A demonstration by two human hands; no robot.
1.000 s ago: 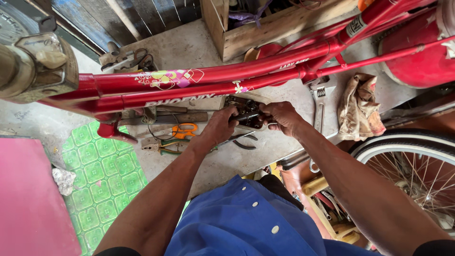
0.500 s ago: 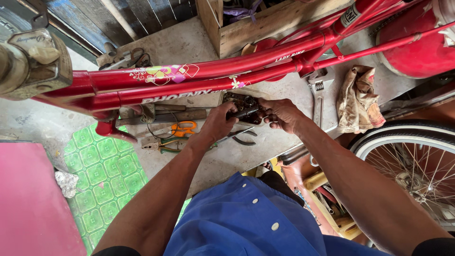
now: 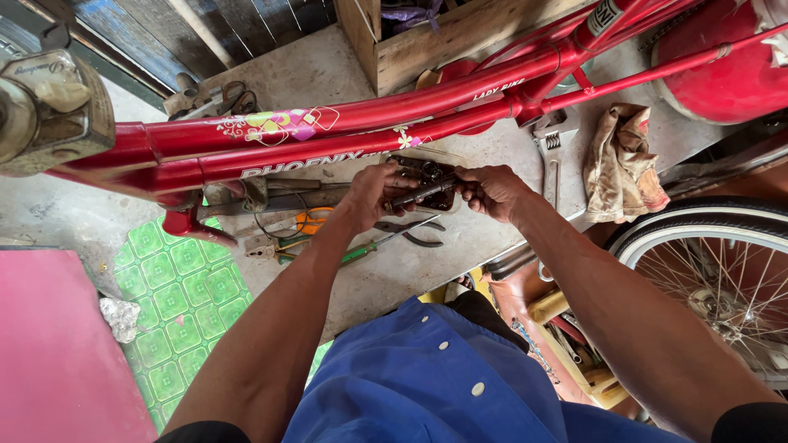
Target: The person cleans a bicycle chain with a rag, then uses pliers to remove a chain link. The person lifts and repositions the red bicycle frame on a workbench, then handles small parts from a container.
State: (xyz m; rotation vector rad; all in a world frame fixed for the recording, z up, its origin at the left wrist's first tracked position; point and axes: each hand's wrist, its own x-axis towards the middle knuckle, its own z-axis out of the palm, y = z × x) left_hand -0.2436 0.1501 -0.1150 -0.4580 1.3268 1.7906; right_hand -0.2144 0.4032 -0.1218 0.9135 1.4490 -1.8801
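A red bicycle frame (image 3: 345, 135) runs across the view above a concrete floor. Just below its tubes, my left hand (image 3: 373, 193) and my right hand (image 3: 491, 189) meet on a dark, greasy metal axle (image 3: 420, 193), each gripping one end of it. Under the axle sits a small tray of dark metal parts (image 3: 427, 172). Pliers (image 3: 414, 234) and a green-handled screwdriver (image 3: 361, 250) lie on the floor right beneath my hands.
An adjustable wrench (image 3: 552, 160) and a dirty rag (image 3: 624, 164) lie to the right. A spoked wheel (image 3: 722, 279) stands at the right edge. A wooden crate (image 3: 460, 37) sits behind the frame, a green patterned mat (image 3: 176, 303) and pink surface (image 3: 49, 344) at left.
The view has shifted slightly, so the frame sits a little higher. Both hands stay together on the axle, turning it a little between the fingers.
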